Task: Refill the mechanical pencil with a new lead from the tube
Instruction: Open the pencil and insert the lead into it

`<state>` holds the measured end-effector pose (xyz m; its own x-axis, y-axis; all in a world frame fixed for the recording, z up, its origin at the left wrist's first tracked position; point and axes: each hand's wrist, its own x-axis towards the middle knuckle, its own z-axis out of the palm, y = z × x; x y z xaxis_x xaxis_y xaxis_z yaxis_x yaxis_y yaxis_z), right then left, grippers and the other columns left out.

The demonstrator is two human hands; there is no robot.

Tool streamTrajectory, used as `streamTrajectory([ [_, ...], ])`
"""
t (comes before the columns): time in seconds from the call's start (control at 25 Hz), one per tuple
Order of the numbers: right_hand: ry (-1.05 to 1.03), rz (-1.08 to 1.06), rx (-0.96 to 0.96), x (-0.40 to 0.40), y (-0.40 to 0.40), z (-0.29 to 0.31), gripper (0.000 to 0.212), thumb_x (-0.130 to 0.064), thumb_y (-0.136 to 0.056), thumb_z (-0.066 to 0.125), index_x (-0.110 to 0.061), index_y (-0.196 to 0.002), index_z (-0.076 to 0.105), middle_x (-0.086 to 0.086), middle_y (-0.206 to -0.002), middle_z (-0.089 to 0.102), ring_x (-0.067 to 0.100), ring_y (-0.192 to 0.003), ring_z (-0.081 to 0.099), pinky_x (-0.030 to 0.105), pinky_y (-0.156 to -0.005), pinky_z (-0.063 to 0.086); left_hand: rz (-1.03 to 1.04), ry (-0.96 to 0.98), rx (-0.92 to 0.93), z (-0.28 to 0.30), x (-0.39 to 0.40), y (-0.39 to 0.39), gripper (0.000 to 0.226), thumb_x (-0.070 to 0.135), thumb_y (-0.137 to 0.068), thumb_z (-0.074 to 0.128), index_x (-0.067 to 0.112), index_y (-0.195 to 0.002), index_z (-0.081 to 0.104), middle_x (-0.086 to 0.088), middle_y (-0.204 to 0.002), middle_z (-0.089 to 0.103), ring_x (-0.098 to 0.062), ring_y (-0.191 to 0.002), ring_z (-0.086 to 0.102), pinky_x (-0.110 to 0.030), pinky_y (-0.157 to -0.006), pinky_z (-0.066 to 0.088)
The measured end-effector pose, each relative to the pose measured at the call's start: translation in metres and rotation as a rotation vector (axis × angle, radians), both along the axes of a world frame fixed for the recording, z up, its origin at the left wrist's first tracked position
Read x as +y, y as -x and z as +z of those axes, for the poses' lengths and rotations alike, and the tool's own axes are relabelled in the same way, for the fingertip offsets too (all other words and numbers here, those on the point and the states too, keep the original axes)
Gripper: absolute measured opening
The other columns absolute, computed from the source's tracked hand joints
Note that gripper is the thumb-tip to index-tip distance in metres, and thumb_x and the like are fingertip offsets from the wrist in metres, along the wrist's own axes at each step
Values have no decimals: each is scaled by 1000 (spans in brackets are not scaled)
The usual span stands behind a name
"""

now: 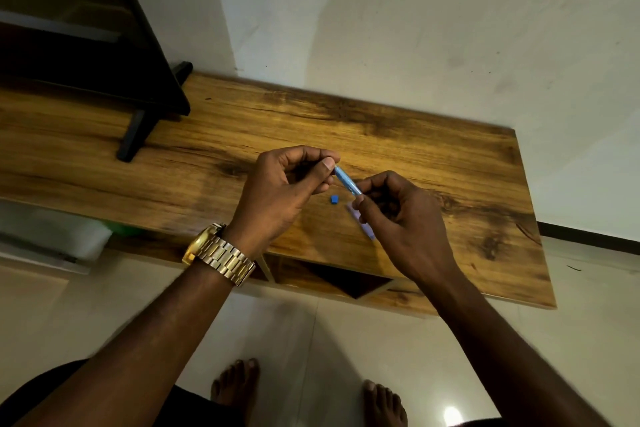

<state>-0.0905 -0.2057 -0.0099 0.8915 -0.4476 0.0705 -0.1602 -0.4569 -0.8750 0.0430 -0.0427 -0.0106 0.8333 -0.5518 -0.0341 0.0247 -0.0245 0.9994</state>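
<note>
At frame centre, above the table (415,149), one blue mechanical pencil (347,180) ran diagonally, upper-left to lower-right, between both hands. Left hand (287,187) pinched its upper end, right hand (398,211) its lower. One blue cap (334,199) and one pale tube (363,227) lay beneath, the tube nearer the right hand.

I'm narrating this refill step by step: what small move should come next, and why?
Probably lift the pale lead tube lying on the wooden table: both hands, left and right, pinch the blue mechanical pencil, and its small blue cap is already off.
</note>
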Motion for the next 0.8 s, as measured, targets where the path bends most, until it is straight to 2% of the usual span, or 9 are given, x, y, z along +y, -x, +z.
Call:
streamTrajectory([
  [0.12,21,-6,1,-1,0,-2,14,-19,-100,81,-22,-114,76,-13,-101,80,8,-91,78,23,-79,63,-19,15,8,0,-1,1,19,15,-101,74,11,-117,82,-6,-106,85,-13,-96,80,-22,-83,64],
  [0.36,17,14,-9,-3,1,-2,11,-17,-102,79,-16,-113,78,-7,-92,82,11,-78,80,30,-74,65,-76,12,-33,0,3,-1,18,18,-100,76,16,-116,84,-5,-104,86,-17,-98,82,-24,-84,65],
  [0.48,5,11,-4,-2,1,-2,10,-22,-103,78,-17,-112,78,-5,-84,82,9,-74,80,24,-70,61,-85,29,-41,1,3,-2,19,20,-99,77,16,-116,84,-5,-100,86,-17,-96,83,-24,-82,65],
  [0.64,38,5,-24,-6,0,-1,7,-23,-103,78,-23,-110,80,-9,-91,82,5,-83,79,14,-72,57,-52,41,-46,0,-1,0,23,20,-100,76,15,-121,82,-6,-103,85,-14,-94,82,-23,-78,65],
  [0.72,76,-124,-41,-15,-3,-2,9,-27,-100,81,-28,-109,84,-13,-97,81,3,-87,77,13,-74,55,-26,-23,-78,-2,-1,-2,27,23,-101,76,18,-127,79,-3,-106,85,-12,-96,82,-27,-78,67],
  [0.8,63,-292,-13,-30,-7,-4,13,-34,-97,84,-29,-109,87,-14,-92,82,2,-82,76,19,-73,56,-29,-259,-238,-10,4,-6,28,30,-98,79,23,-125,79,7,-105,83,-4,-94,79,-21,-80,65],
])
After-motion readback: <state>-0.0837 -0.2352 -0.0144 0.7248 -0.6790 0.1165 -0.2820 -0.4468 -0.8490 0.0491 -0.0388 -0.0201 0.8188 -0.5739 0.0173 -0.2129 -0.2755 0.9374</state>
